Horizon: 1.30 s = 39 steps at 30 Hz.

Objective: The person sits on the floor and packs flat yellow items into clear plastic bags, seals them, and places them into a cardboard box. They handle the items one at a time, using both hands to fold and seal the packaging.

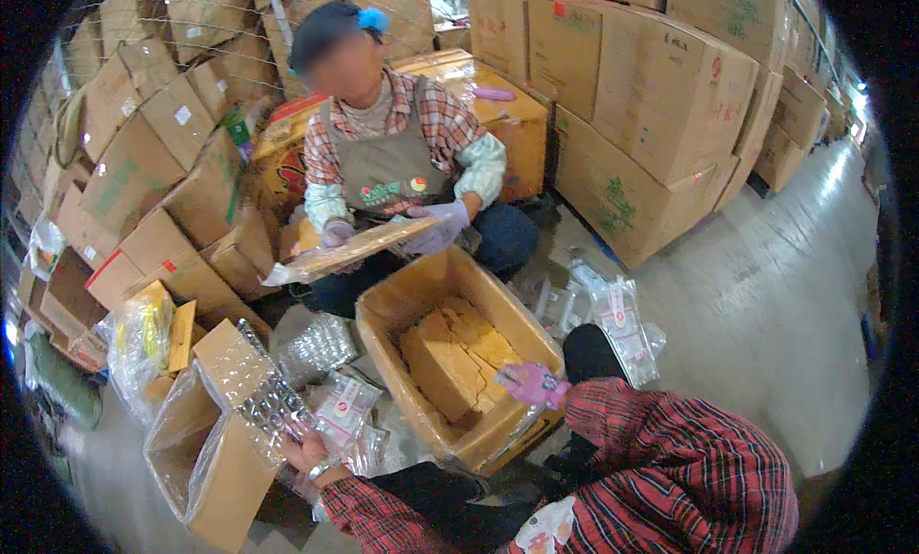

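Observation:
My left hand (pixel 307 450), bare with a band at the wrist, grips shiny clear plastic packaging (pixel 269 403) with a bubbled look. That packaging lies against a tall open carton (pixel 244 475) lined with clear film. My right hand (pixel 533 387), in a pink-purple glove, reaches over the near right rim of an open cardboard box (pixel 459 450); nothing shows in it. Brown cardboard pieces (pixel 459 353) with cracked edges lie inside this box. Across from me, a co-worker's gloved hands (pixel 438 227) hold a flat, film-wrapped package (pixel 352 251) above the box's far side.
Clear plastic bags with red print (pixel 348 410) lie between the two boxes, with more bags (pixel 621 324) to the right. A bubble-wrap bundle (pixel 316 346) sits nearby. Carton stacks rise at left (pixel 133 173) and right (pixel 646 101). Grey floor (pixel 754 281) extends right.

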Each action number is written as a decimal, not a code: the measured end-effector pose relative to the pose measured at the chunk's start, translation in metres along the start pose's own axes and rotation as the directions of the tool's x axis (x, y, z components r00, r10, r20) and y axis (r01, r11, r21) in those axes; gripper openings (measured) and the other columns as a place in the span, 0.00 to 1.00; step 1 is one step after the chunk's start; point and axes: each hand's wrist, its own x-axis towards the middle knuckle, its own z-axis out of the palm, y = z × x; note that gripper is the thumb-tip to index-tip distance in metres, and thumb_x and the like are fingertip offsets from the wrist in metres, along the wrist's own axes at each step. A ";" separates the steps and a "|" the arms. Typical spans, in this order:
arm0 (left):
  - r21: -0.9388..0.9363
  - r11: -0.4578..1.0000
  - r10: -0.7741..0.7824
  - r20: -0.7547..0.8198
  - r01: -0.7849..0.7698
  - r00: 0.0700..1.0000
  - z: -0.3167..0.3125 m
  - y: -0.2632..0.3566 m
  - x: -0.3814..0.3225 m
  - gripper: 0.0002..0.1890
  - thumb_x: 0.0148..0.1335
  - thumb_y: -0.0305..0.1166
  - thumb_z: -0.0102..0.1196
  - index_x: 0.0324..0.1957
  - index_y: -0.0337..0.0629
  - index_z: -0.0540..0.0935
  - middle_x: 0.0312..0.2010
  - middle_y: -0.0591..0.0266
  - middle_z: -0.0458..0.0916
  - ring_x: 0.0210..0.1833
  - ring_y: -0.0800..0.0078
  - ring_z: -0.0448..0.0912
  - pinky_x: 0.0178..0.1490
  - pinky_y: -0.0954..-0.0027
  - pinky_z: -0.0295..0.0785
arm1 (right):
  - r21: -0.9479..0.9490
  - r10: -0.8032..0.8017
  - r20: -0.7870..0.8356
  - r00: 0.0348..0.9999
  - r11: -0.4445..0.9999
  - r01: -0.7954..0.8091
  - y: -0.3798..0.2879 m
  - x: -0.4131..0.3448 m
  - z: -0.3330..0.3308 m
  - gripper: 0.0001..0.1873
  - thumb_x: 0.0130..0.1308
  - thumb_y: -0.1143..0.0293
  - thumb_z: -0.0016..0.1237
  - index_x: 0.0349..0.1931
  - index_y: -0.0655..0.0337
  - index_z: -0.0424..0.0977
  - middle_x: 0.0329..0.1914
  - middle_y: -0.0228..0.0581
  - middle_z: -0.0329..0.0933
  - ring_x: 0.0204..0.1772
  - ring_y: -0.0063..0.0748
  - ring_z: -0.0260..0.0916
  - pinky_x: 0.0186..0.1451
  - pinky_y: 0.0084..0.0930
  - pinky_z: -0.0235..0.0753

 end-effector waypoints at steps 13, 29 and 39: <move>0.222 0.972 -0.060 -0.091 0.079 0.994 0.023 0.041 -0.061 0.12 0.47 0.20 0.51 0.37 0.35 0.73 0.31 0.62 0.75 0.31 0.76 0.72 0.36 0.75 0.69 | 0.421 0.217 -0.203 0.955 0.900 -0.115 -0.002 -0.015 0.031 0.14 0.56 0.55 0.43 0.38 0.51 0.73 0.34 0.35 0.75 0.40 0.37 0.71 0.48 0.29 0.70; 0.064 0.991 0.121 -0.024 -0.119 0.992 0.030 0.029 -0.060 0.08 0.56 0.29 0.50 0.30 0.32 0.76 0.22 0.64 0.75 0.26 0.82 0.68 0.27 0.76 0.65 | 0.324 0.126 -0.208 0.970 0.944 -0.053 -0.011 -0.016 0.011 0.16 0.59 0.56 0.36 0.35 0.57 0.73 0.36 0.38 0.74 0.40 0.38 0.71 0.45 0.30 0.71; 0.628 0.749 0.121 0.185 -0.212 0.975 0.006 0.019 -0.048 0.15 0.57 0.23 0.39 0.48 0.31 0.68 0.48 0.47 0.69 0.52 0.56 0.67 0.53 0.56 0.67 | 0.456 0.190 -0.184 0.964 0.886 -0.087 -0.005 -0.011 0.032 0.13 0.56 0.59 0.42 0.33 0.57 0.73 0.33 0.37 0.75 0.36 0.38 0.72 0.40 0.30 0.72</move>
